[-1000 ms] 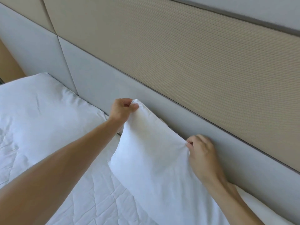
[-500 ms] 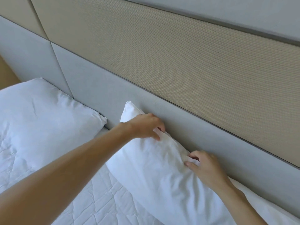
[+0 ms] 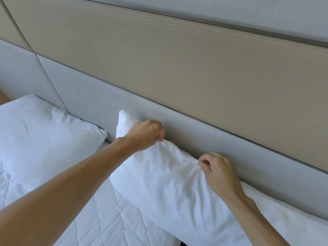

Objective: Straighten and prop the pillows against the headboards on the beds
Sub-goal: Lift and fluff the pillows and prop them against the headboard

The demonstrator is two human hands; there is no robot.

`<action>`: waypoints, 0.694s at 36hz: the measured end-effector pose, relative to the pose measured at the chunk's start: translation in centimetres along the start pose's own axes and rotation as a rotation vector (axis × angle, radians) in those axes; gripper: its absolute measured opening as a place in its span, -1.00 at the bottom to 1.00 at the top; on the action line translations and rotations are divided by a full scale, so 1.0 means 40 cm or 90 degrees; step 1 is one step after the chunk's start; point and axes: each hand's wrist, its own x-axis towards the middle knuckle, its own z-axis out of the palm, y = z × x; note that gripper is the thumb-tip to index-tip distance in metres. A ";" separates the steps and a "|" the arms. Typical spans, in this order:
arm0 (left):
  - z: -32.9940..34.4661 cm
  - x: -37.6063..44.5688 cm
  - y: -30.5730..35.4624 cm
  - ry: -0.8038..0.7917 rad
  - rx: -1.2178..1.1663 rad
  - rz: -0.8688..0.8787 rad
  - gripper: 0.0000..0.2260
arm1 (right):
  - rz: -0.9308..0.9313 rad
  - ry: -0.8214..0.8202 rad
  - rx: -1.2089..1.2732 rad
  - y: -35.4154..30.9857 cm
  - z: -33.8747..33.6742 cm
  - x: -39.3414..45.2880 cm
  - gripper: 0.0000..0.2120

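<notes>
Against the headboard (image 3: 124,110): my white pillow (image 3: 174,183) stands propped.
Left hand (image 3: 145,134): fingers curled, pinching its top seam.
Right hand (image 3: 219,171): pinching that seam too.
Writing: none readable.

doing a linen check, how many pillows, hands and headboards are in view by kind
pillows: 2, the near pillow pinched along its top edge, the far pillow lying at the left
hands: 2, left hand and right hand
headboards: 1, the grey and beige headboard
total: 5
</notes>
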 end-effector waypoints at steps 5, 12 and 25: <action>0.016 0.013 0.068 -0.079 -0.074 0.042 -0.67 | 0.055 -0.071 0.012 0.059 -0.034 -0.035 -0.78; 0.097 0.052 0.193 -0.152 -0.043 0.093 -0.77 | 0.140 -0.177 -0.084 0.167 -0.086 -0.105 -0.75; 0.108 0.076 0.213 -0.053 -0.041 0.077 -0.92 | 0.084 -0.191 -0.169 0.233 -0.154 -0.150 -0.83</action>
